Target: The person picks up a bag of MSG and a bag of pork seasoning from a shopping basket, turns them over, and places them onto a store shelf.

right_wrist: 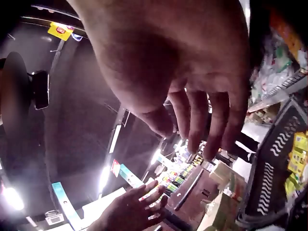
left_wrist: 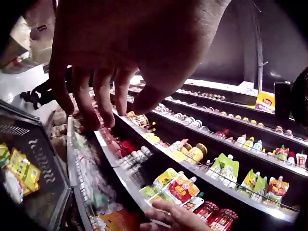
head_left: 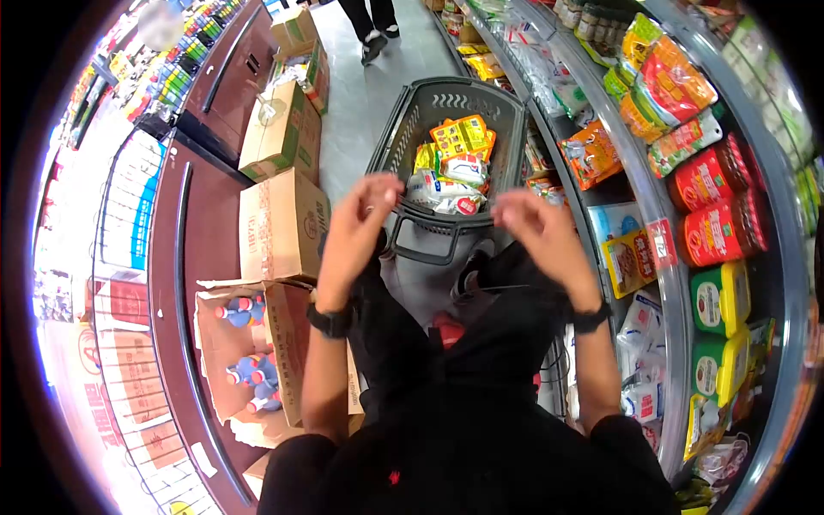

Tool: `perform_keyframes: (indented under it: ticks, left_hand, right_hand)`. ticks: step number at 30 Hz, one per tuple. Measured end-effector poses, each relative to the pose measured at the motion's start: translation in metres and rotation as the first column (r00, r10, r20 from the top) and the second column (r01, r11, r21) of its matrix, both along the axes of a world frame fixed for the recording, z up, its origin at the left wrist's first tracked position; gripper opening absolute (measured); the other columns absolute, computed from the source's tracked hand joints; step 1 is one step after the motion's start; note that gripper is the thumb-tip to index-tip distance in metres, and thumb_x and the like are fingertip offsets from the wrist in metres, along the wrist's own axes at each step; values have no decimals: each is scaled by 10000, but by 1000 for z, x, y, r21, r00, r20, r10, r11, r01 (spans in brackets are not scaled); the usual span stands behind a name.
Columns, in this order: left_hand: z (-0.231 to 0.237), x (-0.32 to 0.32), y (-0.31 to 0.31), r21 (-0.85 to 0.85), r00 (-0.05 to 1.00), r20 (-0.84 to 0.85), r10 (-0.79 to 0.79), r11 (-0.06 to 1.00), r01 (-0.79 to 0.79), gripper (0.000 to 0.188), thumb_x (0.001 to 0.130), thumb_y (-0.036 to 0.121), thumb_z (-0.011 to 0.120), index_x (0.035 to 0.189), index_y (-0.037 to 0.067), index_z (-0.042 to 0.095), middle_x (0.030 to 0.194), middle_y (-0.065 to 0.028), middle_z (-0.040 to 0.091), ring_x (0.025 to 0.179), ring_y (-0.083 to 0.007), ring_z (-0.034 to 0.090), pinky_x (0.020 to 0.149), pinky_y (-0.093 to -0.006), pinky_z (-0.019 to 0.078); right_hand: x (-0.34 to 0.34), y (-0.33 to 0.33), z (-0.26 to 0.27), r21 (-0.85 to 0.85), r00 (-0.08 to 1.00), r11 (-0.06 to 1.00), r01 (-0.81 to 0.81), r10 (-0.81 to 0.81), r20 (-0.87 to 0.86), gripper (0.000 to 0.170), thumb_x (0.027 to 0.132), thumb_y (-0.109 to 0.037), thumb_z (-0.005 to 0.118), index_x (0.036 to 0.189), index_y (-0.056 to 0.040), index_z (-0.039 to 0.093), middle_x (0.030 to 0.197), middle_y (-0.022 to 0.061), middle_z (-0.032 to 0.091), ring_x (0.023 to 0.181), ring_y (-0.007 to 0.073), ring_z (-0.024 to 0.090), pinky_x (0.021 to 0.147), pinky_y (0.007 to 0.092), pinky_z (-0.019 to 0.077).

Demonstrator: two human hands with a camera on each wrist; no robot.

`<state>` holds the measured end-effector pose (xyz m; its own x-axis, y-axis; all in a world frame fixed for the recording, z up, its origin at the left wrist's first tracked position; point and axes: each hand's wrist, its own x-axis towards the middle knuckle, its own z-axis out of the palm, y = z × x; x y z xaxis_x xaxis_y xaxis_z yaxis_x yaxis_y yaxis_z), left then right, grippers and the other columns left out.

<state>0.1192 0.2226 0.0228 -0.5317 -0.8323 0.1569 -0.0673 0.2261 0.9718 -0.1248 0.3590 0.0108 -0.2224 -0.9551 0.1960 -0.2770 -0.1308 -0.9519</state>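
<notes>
A dark grey shopping basket (head_left: 399, 129) stands on the floor in front of the person, its handle (head_left: 425, 255) folded down toward the legs. Inside lie yellow packets (head_left: 463, 137) and white plastic bags (head_left: 427, 190). At the near left corner of the basket hovers the left hand (head_left: 356, 232), fingers loosely bent, holding nothing. Opposite it, by the near right corner, the right hand (head_left: 549, 240) is raised with relaxed fingers and nothing in them. Both wrist views show these hands with palms bare and fingers hanging apart.
Shelves on the right carry red jars (head_left: 721, 232), orange pouches (head_left: 665, 81) and green-yellow tubs (head_left: 719, 296). To the left are cardboard boxes (head_left: 275, 223) and an opened carton (head_left: 215, 360) with blue bottles (head_left: 253, 371). Another person's legs (head_left: 369, 21) are farther up the aisle.
</notes>
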Motion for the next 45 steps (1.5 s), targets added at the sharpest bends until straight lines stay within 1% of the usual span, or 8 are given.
perform_keyframes:
  ticks: [6,11,13,19,23,29,37,45]
  left_hand:
    - [-26,-121,-140,153,1000,-9,-12,988,13,331,939,290,548,1172,58,587,986,-30,643,923,-135,590,799,-270,451]
    - [-246,-176,-223,796,933,360,6,519,-311,292,889,339,519,1048,105,594,810,-49,581,699,-188,554,644,-280,457]
    - [-445,-158,-243,973,996,57,73,219,-71,480,855,323,525,1230,25,522,1101,-118,595,990,-269,575,744,-429,472]
    - [-389,-177,-228,748,768,632,-108,343,-568,569,869,356,563,1309,16,442,1196,-206,506,977,-294,540,709,-409,501]
    - [-527,-150,-228,655,715,691,-104,506,-560,345,861,289,599,1074,18,580,889,-123,620,708,-234,567,550,-399,428]
    - [-349,-176,-224,812,890,438,127,370,-452,147,884,217,561,991,116,564,993,-37,588,875,-155,590,721,-383,418]
    - [-156,-107,-122,364,996,83,28,930,-57,559,916,443,550,1308,52,476,1239,-88,550,1131,-185,511,901,-337,411]
    - [-86,-69,28,511,893,-448,32,829,227,547,790,-29,552,1318,-18,409,1211,-111,562,1120,-187,537,977,-324,422]
  right_hand:
    - [-76,-215,-52,-100,986,986,134,-143,-86,223,891,-189,602,1036,-21,618,883,102,699,812,195,679,721,322,525]
    - [-77,-318,-275,535,851,821,197,128,-509,247,848,-179,545,1028,-34,632,995,156,683,939,355,656,779,464,521]
    - [-59,-306,-336,737,747,644,202,386,-542,209,835,-144,553,1001,-41,627,1119,166,647,1013,344,640,784,475,524]
    - [-47,-282,-410,262,339,929,262,165,-926,109,805,-136,568,897,-93,610,873,65,582,827,237,600,639,349,513]
    - [-64,-293,-409,242,354,967,80,199,-914,61,770,-112,581,803,-91,628,838,78,612,824,231,616,627,343,515]
    - [-74,-296,-332,358,693,913,198,128,-709,109,789,-106,627,858,-23,634,809,156,645,763,297,654,660,392,508]
    - [-50,-207,-120,360,902,932,-42,-120,416,243,915,-169,606,1061,25,620,867,18,660,798,81,594,687,235,474]
    - [42,-30,4,31,992,998,61,-64,105,286,906,-160,616,1139,6,635,1070,143,685,967,175,659,824,295,501]
